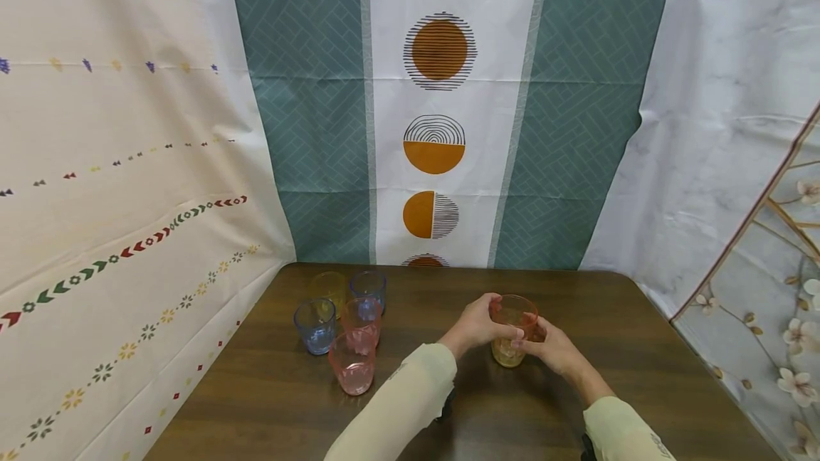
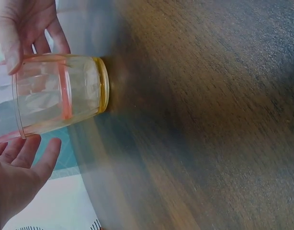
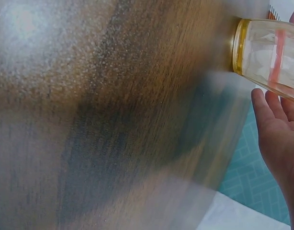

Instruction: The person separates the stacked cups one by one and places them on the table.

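A pink glass (image 1: 515, 310) sits inside a yellow glass (image 1: 508, 356), which stands upright on the table right of its middle. My left hand (image 1: 482, 327) holds the pink glass near its rim from the left, thumb in front. From the right, my right hand (image 1: 556, 349) holds the same glass, its thumb close to the left one. In the left wrist view the pink glass's base ring (image 2: 65, 91) shows through the yellow wall, above the yellow glass's thick base (image 2: 105, 85). The right wrist view shows my right hand (image 3: 278, 127) beside the nested pair, partly cut off.
Several glasses stand close together on the table's left: a yellow glass (image 1: 328, 289) and a blue glass (image 1: 368, 287) at the back, another blue glass (image 1: 316, 326), and two pink glasses (image 1: 355, 370) nearer. The brown wooden table (image 1: 269, 404) has cloth hangings on three sides.
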{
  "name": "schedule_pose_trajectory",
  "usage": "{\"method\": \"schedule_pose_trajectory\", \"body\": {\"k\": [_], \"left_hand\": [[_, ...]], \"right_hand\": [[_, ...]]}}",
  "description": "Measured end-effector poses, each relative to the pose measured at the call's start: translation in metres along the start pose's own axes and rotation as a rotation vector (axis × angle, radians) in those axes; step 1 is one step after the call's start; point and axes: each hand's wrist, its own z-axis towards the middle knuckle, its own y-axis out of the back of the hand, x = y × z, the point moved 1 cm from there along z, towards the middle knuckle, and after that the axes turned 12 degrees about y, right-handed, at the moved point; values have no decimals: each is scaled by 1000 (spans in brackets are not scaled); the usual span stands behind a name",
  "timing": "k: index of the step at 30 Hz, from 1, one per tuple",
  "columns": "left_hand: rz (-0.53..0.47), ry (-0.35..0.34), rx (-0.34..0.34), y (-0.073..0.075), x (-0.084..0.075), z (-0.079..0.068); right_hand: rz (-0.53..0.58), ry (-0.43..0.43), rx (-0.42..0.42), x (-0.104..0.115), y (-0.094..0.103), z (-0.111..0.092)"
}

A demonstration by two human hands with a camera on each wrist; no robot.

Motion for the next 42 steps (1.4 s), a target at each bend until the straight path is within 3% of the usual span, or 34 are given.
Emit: {"method": "schedule_pose_trajectory", "body": {"k": [16, 26, 32, 42], "left_hand": [[-47, 31, -9, 3, 1, -3], [-63, 5, -13, 7, 0, -6], [-73, -34, -35, 19, -11, -3], [-57, -102, -38, 44, -30, -11]], "right_hand": [[-34, -17, 15, 2, -4, -1], [-52, -31, 23, 4, -5, -1], [-60, -47, 32, 8, -4, 0], [-44, -41, 42, 8, -2, -2]]}}
